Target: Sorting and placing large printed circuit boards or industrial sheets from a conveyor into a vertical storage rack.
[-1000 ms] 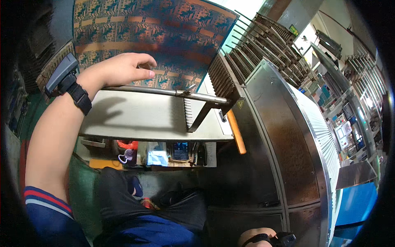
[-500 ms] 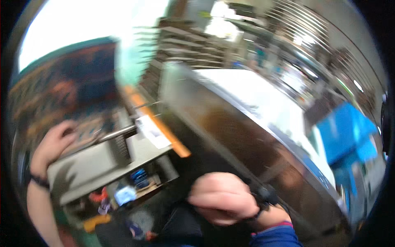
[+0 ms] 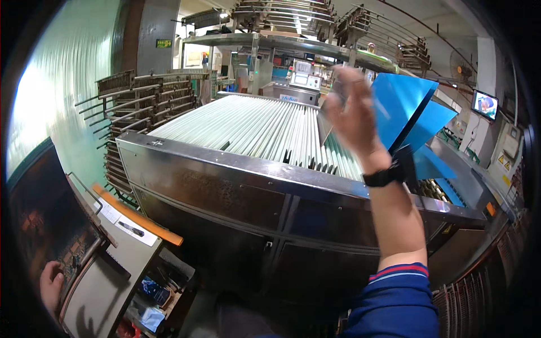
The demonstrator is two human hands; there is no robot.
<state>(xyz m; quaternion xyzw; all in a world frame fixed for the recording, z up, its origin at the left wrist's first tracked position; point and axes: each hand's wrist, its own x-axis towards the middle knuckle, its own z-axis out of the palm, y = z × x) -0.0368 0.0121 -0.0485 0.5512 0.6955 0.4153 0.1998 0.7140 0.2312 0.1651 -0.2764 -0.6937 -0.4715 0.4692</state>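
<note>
My right hand (image 3: 356, 115) is raised over the metal-sided machine, slightly blurred, its fingers apart with nothing in them. Just to its right, blue sheets (image 3: 403, 107) stand at a slant on the machine; I cannot tell whether my hand touches them. Beneath the hand run long pale rods (image 3: 248, 124) laid side by side across the machine top. At the far left my left hand (image 3: 52, 284) is partly cut off by the view's rim. Its fingers are loosely curved and apart, beside a dark panel (image 3: 42, 208) leaning in a metal-tube frame (image 3: 84, 270).
The machine's steel edge (image 3: 242, 163) crosses in front of me. A small cabinet (image 3: 104, 287) with an orange strip (image 3: 138, 217) stands lower left, a black pen-like object (image 3: 131, 228) on its papers. Stacked metal racks (image 3: 146, 107) rise behind. A control box (image 3: 305, 79) sits at the back.
The view has swung right and up. My right hand has gone from a closed fist low in front to raised and spread near the blue sheets. My left hand stays by the dark panel.
</note>
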